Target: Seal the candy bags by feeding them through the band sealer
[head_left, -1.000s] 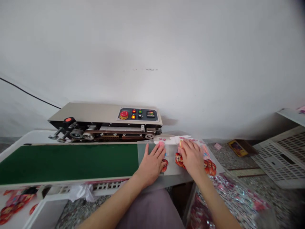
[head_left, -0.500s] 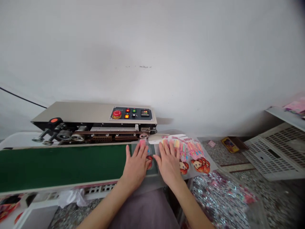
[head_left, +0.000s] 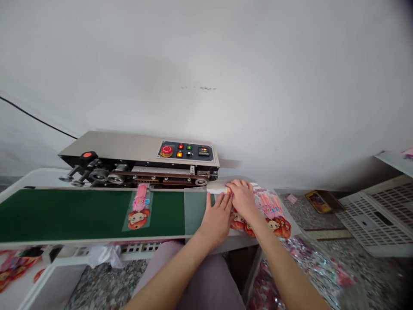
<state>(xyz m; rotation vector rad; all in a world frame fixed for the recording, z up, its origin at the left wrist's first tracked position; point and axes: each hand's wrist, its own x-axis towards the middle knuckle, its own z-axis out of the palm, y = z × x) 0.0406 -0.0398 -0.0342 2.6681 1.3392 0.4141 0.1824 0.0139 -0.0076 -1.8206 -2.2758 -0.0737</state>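
Observation:
My left hand (head_left: 217,219) lies with fingers spread on the work surface, at the left edge of the candy packets. My right hand (head_left: 244,199) is bent over the top end of a packet, its fingers closed near my left fingertips; what they grip is mostly hidden. Several clear packets (head_left: 274,211) with pastel sticks and red-haired cartoon heads overlap to the right. One packet (head_left: 139,207) lies alone on the green belt (head_left: 87,215), its top edge at the sealing machine (head_left: 138,148). A clear sheet (head_left: 194,211) covers the belt's right end.
Below right stands a large clear bag (head_left: 316,267) of shiny wrappers. A grey plastic crate (head_left: 377,215) and a small yellow box (head_left: 318,201) are on the floor at right. A white box (head_left: 54,284) stands at lower left, by a crumpled white bag (head_left: 106,255).
A packet now shows farther left on the belt, at the machine. Both hands have shifted right relative to the machine, and my right hand has closed at the packets' upper edge.

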